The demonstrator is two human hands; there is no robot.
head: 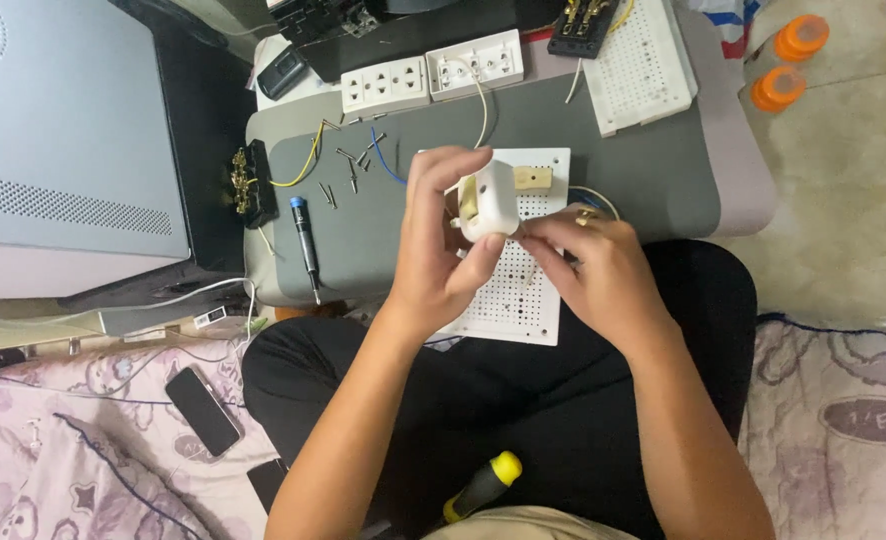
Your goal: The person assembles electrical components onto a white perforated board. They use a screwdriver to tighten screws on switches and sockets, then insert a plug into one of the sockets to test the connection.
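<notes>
Both hands – white plug housing (487,200) held.

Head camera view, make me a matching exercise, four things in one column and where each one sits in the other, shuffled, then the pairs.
Things:
1. small white plastic socket housing
2. blue-capped slim black screwdriver
3. yellow-capped black screwdriver
4. black smartphone

Places:
A. on the patterned cloth, left of the person's leg
B. between the left hand and right hand
C. on the grey mat, left of the hands
D. on the lap, at the bottom of the picture

Pairs: 1-B, 2-C, 3-D, 4-A
</notes>
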